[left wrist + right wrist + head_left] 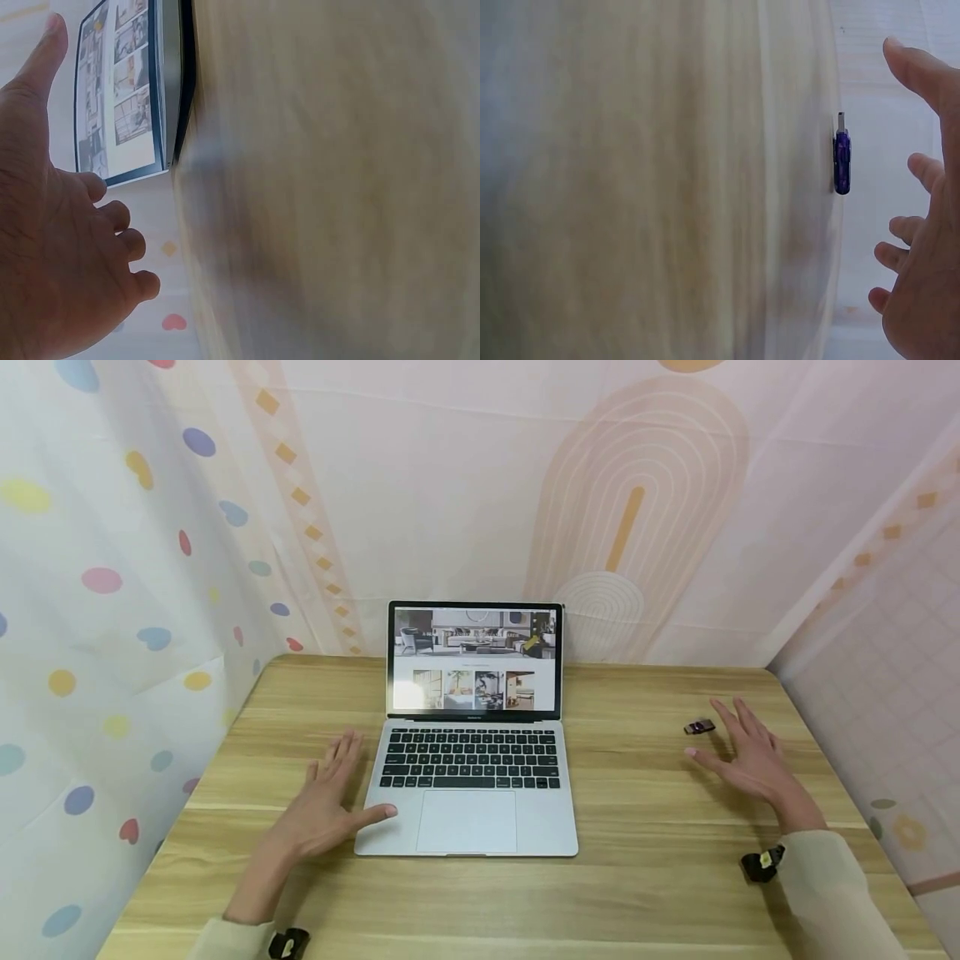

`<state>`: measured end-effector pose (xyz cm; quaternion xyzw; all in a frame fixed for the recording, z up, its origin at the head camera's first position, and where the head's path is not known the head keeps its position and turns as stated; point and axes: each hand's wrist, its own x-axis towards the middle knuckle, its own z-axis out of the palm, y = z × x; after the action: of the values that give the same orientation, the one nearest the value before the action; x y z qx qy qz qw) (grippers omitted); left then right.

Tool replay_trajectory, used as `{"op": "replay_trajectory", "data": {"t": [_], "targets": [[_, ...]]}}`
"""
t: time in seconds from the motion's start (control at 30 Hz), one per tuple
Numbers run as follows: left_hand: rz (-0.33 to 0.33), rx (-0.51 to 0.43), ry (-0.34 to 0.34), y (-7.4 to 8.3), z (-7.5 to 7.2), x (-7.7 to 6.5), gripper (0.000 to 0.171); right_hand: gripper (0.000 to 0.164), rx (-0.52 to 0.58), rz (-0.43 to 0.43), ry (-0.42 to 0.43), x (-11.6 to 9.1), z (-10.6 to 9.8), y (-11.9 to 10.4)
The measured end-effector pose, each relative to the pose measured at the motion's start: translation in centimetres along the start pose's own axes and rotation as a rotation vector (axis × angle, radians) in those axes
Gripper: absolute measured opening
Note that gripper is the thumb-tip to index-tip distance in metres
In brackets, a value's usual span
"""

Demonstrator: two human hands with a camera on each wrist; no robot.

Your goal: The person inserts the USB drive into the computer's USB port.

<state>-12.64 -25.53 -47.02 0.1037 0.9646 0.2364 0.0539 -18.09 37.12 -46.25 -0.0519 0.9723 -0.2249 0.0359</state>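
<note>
Left hand (pixel 317 814), I see, spread wide beside the laptop (pixel 466 820), thumb over its near-left corner; right hand (pixel 750 766) likewise wide, just right of a purple USB stick (pixel 700 727), far right on the table (pixel 637 885).

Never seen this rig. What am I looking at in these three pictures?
No robot here, just a person's two bare hands. The wide picture looks down from the head; the two smaller ones look out from the left and right wrists, turned sideways. On the wooden table lie an open laptop, screen lit, and a small purple USB stick to its right. The left hand is spread at the laptop's left side, thumb over its edge. The right hand is beside the USB stick, fingers apart, not touching it. Neither hand holds anything.
</note>
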Motion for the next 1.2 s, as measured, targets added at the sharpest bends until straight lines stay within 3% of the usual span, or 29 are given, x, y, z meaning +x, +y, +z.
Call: {"op": "replay_trajectory", "data": {"t": [0.3,0.6,0.97,1.2], "targets": [[0.017,-0.019,-0.031,0.3,0.6,0.0,0.126,0.096,0.047,-0.01,-0.017,0.6,-0.1,0.1],[-0.008,-0.035,-0.1,0.7,1.2,0.1,0.136,0.091,0.136,-0.047,-0.059,1.4,0.2,0.2],[-0.005,-0.025,-0.162,1.1,1.2,-0.1,0.144,0.051,0.134,-0.056,0.075,2.2,0.9,0.1],[0.004,-0.03,-0.185,0.9,1.3,0.0,0.144,0.035,0.122,-0.026,0.106,2.4,1.5,0.1]]}}
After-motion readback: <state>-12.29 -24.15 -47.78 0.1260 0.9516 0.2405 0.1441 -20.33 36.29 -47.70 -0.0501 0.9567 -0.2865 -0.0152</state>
